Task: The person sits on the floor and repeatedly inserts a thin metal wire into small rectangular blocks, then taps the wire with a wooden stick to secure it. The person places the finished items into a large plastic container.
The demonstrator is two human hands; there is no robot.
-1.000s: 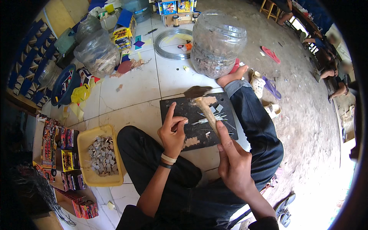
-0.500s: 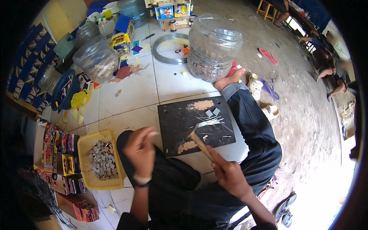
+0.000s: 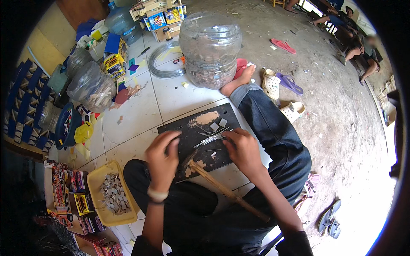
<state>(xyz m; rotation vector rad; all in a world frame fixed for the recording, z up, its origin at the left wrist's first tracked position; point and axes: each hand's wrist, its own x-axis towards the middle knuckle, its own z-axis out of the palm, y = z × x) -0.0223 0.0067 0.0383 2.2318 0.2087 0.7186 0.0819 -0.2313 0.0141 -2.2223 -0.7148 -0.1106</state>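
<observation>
Fingers of R hand (image 3: 246, 153) at thin wires (image 3: 208, 139) on black board (image 3: 188, 136); pinched or not, can't tell.
Hammer (image 3: 222, 187) now lies put down, freeing R hand for wires; L hand (image 3: 163, 160) w/ fingers apart.

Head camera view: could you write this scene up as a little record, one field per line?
Left hand: by the left edge of the black board, thumb and fingers apart
Right hand: at the thin silvery rods, grip unclear
Hammer: out of hand, handle slanting toward lower right
Grey squares: two, on the board beyond the rods
Yellow tray: left of the board, holding small greyish pieces
</observation>
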